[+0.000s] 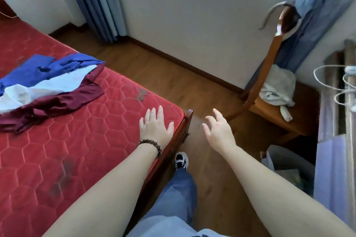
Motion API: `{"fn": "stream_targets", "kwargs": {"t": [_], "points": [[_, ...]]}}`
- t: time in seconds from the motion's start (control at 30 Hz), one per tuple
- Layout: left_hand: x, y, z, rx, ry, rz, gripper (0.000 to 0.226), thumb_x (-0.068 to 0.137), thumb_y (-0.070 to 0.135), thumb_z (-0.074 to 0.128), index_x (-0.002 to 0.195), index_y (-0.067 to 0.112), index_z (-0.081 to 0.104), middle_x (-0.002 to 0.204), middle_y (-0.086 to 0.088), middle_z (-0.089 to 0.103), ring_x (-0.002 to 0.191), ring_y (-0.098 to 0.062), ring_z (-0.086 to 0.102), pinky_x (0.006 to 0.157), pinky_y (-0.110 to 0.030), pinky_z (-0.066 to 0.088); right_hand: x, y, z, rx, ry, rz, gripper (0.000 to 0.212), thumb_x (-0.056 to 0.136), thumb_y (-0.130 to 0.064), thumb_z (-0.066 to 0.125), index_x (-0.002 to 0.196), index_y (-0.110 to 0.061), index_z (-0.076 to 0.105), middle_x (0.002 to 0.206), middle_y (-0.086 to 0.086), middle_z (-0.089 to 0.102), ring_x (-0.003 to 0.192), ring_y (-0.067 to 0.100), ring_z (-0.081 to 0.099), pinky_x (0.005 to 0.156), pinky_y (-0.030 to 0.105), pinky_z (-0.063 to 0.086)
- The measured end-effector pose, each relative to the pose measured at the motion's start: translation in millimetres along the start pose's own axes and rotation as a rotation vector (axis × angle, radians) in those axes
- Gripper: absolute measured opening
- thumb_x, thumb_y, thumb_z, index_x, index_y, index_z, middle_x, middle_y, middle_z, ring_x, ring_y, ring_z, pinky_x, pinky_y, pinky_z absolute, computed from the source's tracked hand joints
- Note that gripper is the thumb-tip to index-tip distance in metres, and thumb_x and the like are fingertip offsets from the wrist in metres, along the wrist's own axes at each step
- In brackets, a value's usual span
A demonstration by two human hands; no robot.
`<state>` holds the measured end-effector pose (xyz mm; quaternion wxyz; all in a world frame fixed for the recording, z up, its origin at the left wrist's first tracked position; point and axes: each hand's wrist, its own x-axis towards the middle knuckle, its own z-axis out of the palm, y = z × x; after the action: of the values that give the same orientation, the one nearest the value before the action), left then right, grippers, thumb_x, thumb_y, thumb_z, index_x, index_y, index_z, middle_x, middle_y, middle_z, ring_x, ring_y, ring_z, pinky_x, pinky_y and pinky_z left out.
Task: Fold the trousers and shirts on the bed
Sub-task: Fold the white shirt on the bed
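Left hand (155, 126) flat — right hand (218, 131) loosely spread, both outstretched

Soft daylight, blurred, warped edges

Unfolded clothes (48, 84) heaped on the red bed (96, 140); blue, white, maroon.

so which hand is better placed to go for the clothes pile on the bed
Left, probably. The left hand is open over the red mattress near its corner, on the same side as the clothes pile. The right hand hangs open over the floor, off the bed and farther from the pile.
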<state>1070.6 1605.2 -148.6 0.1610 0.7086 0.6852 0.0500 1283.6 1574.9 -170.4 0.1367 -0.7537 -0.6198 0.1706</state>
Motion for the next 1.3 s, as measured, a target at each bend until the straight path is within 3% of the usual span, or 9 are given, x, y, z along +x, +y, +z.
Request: {"fn": "stream_targets", "kwargs": {"t": [0.33,0.5,0.77,1.03,1.3], "points": [[246,48,-43,-0.027,0.074,-0.138,0.072,0.093,0.052,0.037,0.152,0.018,0.015,0.157,-0.007,0.023,0.146,-0.022,0.012,0.117,-0.045,0.016,279,-46,-56,-0.059,-0.052,-0.186,0.040,0.098,-0.035,0.046,0.131,-0.013,0.055,0.154,0.005,0.032,0.142,0.021,0.028,0.116,0.041,0.026],[326,47,-68,-0.059,0.149,-0.241,0.071,0.092,0.050,0.040,0.151,0.017,0.018,0.156,-0.008,0.026,0.146,-0.023,0.015,0.117,-0.045,0.018,382,-79,-62,-0.060,-0.081,-0.317,0.041,0.099,-0.034,0.045,0.133,-0.013,0.053,0.154,0.005,0.032,0.142,0.020,0.027,0.116,0.041,0.025],[433,11,-71,-0.105,0.268,-0.663,0.071,0.091,0.050,0.042,0.151,0.018,0.020,0.155,-0.007,0.027,0.145,-0.024,0.017,0.116,-0.045,0.018,549,-150,-30,-0.128,-0.240,-0.683,0.039,0.099,-0.033,0.046,0.132,-0.014,0.052,0.154,0.007,0.033,0.142,0.024,0.029,0.116,0.039,0.026],[534,44,-90,-0.159,0.355,-1.069,0.072,0.091,0.050,0.044,0.151,0.018,0.021,0.156,-0.008,0.025,0.145,-0.025,0.015,0.115,-0.046,0.020,698,-202,-27,-0.225,-0.455,-1.089,0.042,0.100,-0.032,0.042,0.139,-0.018,0.045,0.156,0.004,0.027,0.144,0.023,0.024,0.117,0.040,0.022],[559,45,-105,-0.128,0.349,-1.322,0.072,0.091,0.050,0.042,0.151,0.017,0.019,0.156,-0.008,0.024,0.145,-0.026,0.016,0.116,-0.046,0.019,753,-247,-7,-0.227,-0.563,-1.337,0.043,0.099,-0.034,0.042,0.139,-0.018,0.044,0.156,0.004,0.027,0.144,0.023,0.023,0.117,0.039,0.020]]}}
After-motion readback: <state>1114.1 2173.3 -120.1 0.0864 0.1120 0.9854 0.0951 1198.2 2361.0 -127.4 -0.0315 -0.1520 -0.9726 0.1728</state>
